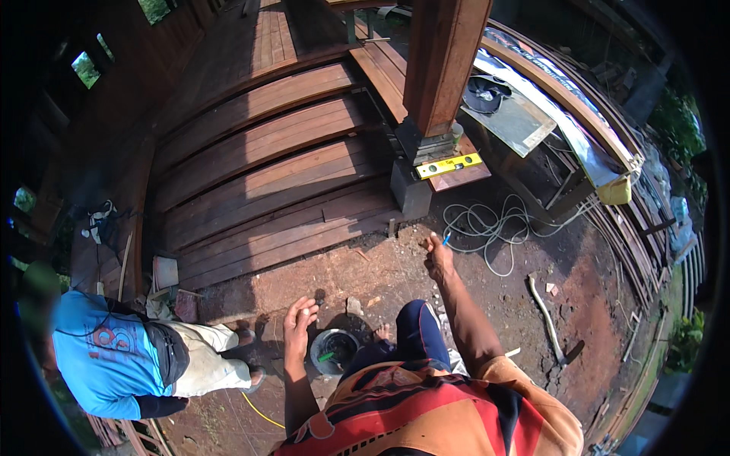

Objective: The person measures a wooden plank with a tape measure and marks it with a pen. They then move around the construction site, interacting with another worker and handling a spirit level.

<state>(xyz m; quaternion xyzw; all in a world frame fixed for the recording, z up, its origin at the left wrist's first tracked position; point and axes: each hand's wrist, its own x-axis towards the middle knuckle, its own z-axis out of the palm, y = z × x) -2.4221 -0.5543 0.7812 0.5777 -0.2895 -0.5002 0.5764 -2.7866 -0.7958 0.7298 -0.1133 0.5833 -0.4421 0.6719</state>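
My right hand [439,257] is closed, reaching forward over the dirt near the foot of a wooden post [443,72]. From its fingers sticks a small blue, pen-like thing [446,239]; the rest of it is hidden in the grip. My left hand [299,315] is raised in front of me with loosely bent fingers, and I see nothing in it. Below that hand stands a grey bucket [322,368] with a green-handled tool [326,356] in it. A yellow spirit level [449,166] lies across the post's base, beyond my right hand.
Wide wooden steps [281,163] rise ahead. A pale coiled hose [487,235] lies right of the post. Further right are a long-handled tool [546,319] and a table [525,129] with a dark cap [487,93]. A person in a blue shirt [114,353] bends at the left.
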